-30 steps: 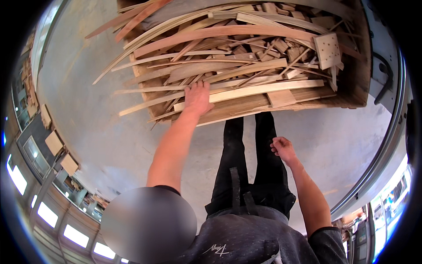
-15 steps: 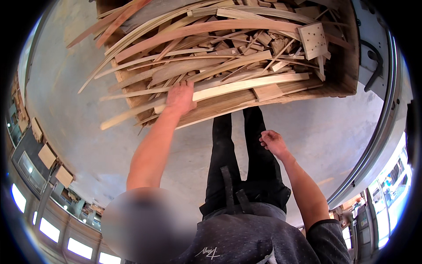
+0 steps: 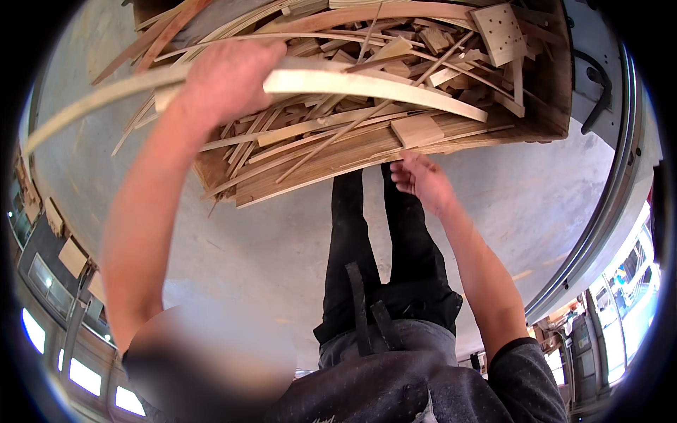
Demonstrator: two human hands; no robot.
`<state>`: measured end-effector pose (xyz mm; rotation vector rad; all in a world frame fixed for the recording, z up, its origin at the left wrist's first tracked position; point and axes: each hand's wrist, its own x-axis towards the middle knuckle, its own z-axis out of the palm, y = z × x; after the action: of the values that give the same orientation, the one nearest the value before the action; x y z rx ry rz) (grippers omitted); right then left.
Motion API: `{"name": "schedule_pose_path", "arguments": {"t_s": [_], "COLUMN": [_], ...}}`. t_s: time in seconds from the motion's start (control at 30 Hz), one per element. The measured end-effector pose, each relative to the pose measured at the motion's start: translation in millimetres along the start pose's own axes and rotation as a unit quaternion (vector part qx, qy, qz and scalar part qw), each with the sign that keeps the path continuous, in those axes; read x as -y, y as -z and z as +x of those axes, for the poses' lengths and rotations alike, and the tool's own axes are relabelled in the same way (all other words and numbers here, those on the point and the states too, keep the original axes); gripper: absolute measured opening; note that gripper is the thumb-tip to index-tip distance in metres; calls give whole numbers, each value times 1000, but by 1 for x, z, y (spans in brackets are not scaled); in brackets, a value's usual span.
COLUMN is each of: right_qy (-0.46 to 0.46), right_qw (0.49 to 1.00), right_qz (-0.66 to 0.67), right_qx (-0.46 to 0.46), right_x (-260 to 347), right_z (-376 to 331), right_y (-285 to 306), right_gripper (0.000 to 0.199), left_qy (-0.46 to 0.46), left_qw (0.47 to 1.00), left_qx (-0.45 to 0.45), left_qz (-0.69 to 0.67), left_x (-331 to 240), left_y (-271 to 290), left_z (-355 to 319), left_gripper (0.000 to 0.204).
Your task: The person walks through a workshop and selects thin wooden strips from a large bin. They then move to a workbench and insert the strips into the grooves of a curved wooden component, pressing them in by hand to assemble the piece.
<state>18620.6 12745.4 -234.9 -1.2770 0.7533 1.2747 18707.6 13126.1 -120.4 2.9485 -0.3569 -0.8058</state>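
- In the head view, the left hand (image 3: 233, 79) was closed around long, pale, gently curved wooden strips (image 3: 352, 86), its knuckles uppermost; the hand hid how many it held.
- The strips stretched out to both sides of that fist, over a large, brown, open wooden crate (image 3: 554, 113); one thin end reached past the crate's left side, over the smooth grey floor (image 3: 247, 261).
- The right hand (image 3: 423, 180) was near the crate's closest edge, in front of the black trousers (image 3: 345, 233), its fingers loosely curled in a narrow grip; whether it touched the edge, I could not tell.
- Just beyond it lay a small, pale, rectangular wooden piece (image 3: 417, 131).
- Inside the crate, mixed wooden offcuts (image 3: 328, 106) lay heaped.
- A pale, square wooden board dotted with holes (image 3: 499, 35) leaned tilted near the far right corner.
- A long, reddish-brown wooden strip (image 3: 367, 15) crossed the heap's far part.
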Motion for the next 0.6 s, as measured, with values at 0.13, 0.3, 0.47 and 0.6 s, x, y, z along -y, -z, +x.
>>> {"name": "schedule_pose_path", "arguments": {"t_s": [0.13, 0.3, 0.47, 0.6], "right_qy": [48, 106, 134, 158], "right_qw": [978, 913, 890, 922], "right_qz": [200, 394, 434, 345], "right_qx": [46, 10, 28, 80], "right_x": [45, 97, 113, 142], "right_z": [27, 51, 38, 22], "right_y": [-22, -25, -30, -36], "right_gripper": [44, 59, 67, 71], "left_qy": [-3, 14, 70, 111], "left_qw": [1000, 999, 992, 977], "left_qx": [-15, 26, 47, 61], "left_qz": [8, -25, -95, -171], "left_x": [17, 4, -1, 15], "left_y": [7, 3, 1, 2], "left_z": [6, -7, -27, -34], "left_gripper": [22, 32, 38, 44]}}
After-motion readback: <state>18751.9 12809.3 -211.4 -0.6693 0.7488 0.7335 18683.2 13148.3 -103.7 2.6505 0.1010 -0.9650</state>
